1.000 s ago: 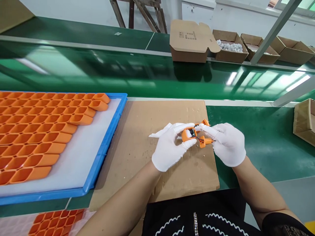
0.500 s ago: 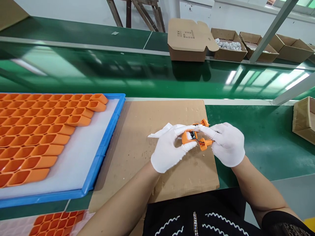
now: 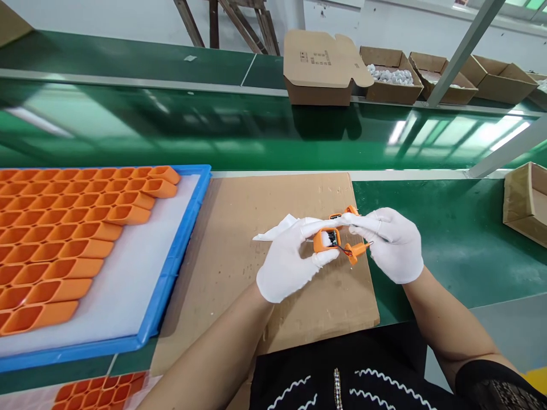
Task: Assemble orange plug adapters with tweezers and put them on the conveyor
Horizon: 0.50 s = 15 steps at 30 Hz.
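My left hand (image 3: 290, 259), in a white glove, grips a small orange housing (image 3: 318, 242) between thumb and fingers, above a cardboard sheet (image 3: 239, 267). The housing's open end shows dark parts and something white inside. Thin wires run from it to a smaller orange piece (image 3: 354, 251) hanging at its right. More orange (image 3: 351, 210) shows behind the fingertips. My right hand (image 3: 393, 242), also gloved in white, has its fingers drawn together against my left fingertips, just above the small piece; what they pinch is hidden. A white sheet (image 3: 276, 229) sticks out behind my left hand.
At left stands a blue tray (image 3: 171, 270) with rows of hollow orange housings (image 3: 81, 247). A cardboard box with a raised lid (image 3: 320, 62) and several open boxes (image 3: 393, 80) line the back shelf. Another box (image 3: 523, 202) sits at far right, near a slanted metal post (image 3: 465, 51).
My right hand has shifted slightly up, its fingers still by the orange parts. My left hand keeps hold of the housing. The whole view has moved a little.
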Each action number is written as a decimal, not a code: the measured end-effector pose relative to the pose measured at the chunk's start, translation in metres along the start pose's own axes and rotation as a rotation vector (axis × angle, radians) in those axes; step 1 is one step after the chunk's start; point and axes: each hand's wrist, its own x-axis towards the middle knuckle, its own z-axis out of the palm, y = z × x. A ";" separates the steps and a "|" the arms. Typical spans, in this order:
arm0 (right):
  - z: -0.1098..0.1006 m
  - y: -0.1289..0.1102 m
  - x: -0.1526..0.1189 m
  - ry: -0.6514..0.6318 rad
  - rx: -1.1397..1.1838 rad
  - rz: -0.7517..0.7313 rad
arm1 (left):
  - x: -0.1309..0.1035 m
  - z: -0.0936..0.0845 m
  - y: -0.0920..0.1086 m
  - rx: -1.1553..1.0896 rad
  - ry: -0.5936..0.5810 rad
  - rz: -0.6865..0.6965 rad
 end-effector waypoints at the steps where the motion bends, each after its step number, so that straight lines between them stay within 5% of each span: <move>1: 0.000 -0.001 0.001 0.066 0.054 0.018 | 0.000 0.000 0.001 -0.031 0.004 -0.013; 6: -0.003 -0.007 0.003 0.265 0.027 0.027 | 0.002 0.006 -0.002 -0.294 0.053 0.023; 10: -0.009 -0.011 -0.002 0.123 -0.149 -0.048 | 0.001 0.011 -0.009 -0.490 0.192 0.084; 15: -0.013 -0.019 -0.004 0.013 -0.338 -0.195 | -0.001 0.015 -0.015 -0.364 0.319 0.157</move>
